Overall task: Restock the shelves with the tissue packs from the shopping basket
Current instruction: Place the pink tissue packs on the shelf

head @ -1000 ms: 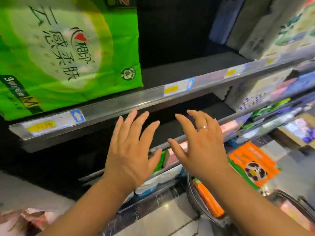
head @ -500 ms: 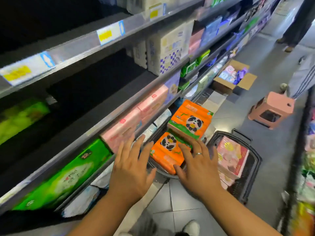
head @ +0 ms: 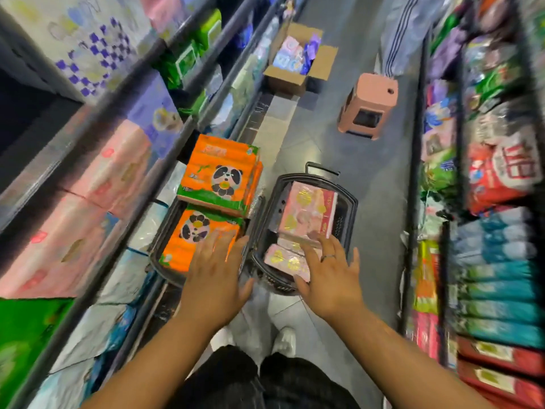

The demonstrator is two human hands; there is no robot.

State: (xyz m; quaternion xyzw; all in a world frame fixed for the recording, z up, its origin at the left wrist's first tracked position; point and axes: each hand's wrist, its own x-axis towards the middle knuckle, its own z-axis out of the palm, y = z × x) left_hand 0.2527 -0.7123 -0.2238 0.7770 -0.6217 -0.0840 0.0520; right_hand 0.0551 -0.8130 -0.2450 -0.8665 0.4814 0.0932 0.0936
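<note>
Left hand (head: 215,273) seen spread, fingers straight, over orange panda pack (head: 188,246) laid flat in left basket (head: 153,261); nothing gripped. Right hand (head: 330,276) likewise spread over near pink pack (head: 283,261) in right basket (head: 352,202); contact possibly made, left unclear by blur. Second orange pack (head: 219,175) stacked at far end of left basket. Packs judged light, soft, squashy under glossy film, likely slippery; best taken by opposite long sides, palms pressed inward, film not pinched. Shelves (head: 44,175) located at left
</note>
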